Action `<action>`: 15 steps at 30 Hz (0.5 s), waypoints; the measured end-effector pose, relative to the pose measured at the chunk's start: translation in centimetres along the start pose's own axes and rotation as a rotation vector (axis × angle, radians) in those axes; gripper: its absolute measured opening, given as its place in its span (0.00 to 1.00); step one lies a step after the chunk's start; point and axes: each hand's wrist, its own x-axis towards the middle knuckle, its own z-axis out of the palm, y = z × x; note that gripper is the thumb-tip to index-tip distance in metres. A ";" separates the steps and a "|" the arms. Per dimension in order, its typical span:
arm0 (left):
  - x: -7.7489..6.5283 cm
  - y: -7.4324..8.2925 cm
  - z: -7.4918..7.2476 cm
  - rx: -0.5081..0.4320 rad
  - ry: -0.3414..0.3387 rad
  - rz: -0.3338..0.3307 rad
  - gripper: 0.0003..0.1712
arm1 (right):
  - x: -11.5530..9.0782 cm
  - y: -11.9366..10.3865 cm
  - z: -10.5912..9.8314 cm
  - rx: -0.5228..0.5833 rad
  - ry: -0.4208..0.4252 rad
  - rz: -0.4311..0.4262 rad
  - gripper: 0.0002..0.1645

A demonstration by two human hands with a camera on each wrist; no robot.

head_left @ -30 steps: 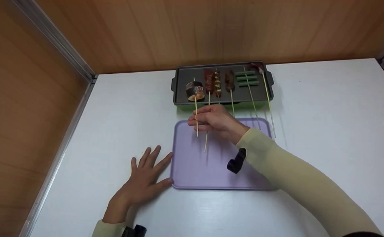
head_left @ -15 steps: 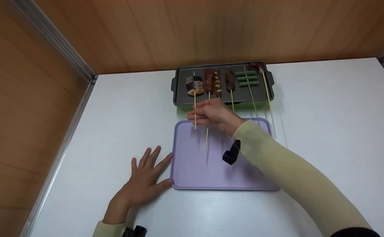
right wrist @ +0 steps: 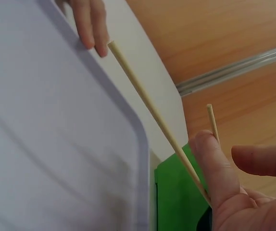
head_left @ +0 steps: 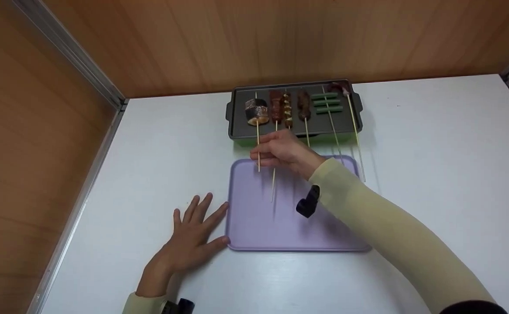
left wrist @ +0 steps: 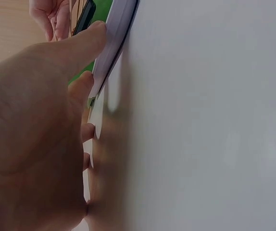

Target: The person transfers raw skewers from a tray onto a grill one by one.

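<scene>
My right hand (head_left: 287,152) holds the thin stick of a skewer (head_left: 257,112) at the left end of the grill pan (head_left: 241,128). The skewer's thick piece has dark and pale bands and an orange lower end. It lies over the pan, while the stick's tail stands out above the tray. In the right wrist view that hand (right wrist: 244,187) partly hides the stick (right wrist: 213,120). My left hand (head_left: 191,242) lies spread on the table, fingertips at the left rim of the purple tray (head_left: 298,235).
Several other skewers lie across the pan: red meat (head_left: 276,104), a speckled one (head_left: 287,109), a brown one (head_left: 304,104), green pieces (head_left: 328,102) and a curled dark red one (head_left: 337,88). Their sticks reach past the near edge. Wooden walls (head_left: 280,43) close the back and sides.
My right hand has moved slightly away from me, shifting the banded skewer farther onto the pan. It has barely moved over the last half second. The left hand has stayed in place.
</scene>
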 end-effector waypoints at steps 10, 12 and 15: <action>-0.1 0.1 0.0 0.002 0.003 -0.005 0.40 | -0.9 0.1 0.2 -0.078 -0.001 -0.004 0.33; -0.1 0.1 0.0 0.004 0.001 -0.003 0.40 | -1.1 0.2 0.1 -0.097 -0.013 -0.016 0.33; -0.1 0.0 0.1 0.009 0.001 -0.001 0.40 | -1.4 0.3 0.0 -0.155 -0.028 -0.036 0.32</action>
